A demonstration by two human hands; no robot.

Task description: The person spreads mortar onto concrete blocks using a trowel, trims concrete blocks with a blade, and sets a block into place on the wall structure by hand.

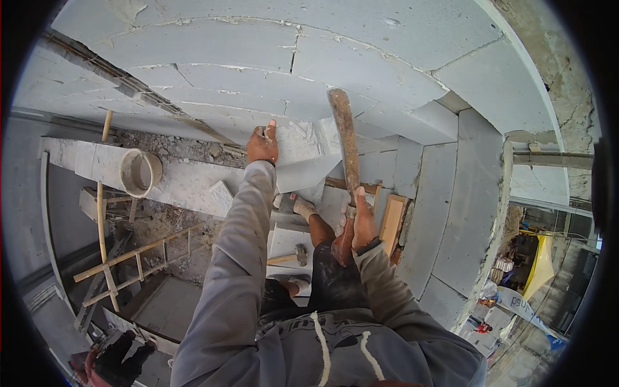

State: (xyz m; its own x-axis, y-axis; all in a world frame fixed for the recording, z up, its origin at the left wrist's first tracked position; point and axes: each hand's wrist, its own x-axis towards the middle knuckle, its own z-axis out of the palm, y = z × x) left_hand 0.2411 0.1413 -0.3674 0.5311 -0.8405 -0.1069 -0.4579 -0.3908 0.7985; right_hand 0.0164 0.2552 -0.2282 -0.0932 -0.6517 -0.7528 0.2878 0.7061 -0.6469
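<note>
Machete (346, 135) extends along the right edge of the pale block (303, 174), your right grip (366, 222) clasping its handle (351, 211), while your left grip (262, 147) is at the block's left edge, clenched or not I cannot tell.

one long blade (347, 138), one bucket (151, 173), one hammer (301, 255), one wooden ladder (139, 252), two white drawstrings (322, 348) and two bare hands (262, 145) are seen; one other person (115, 362) is counted.

Head-worn fisheye, looking steeply down, near
</note>
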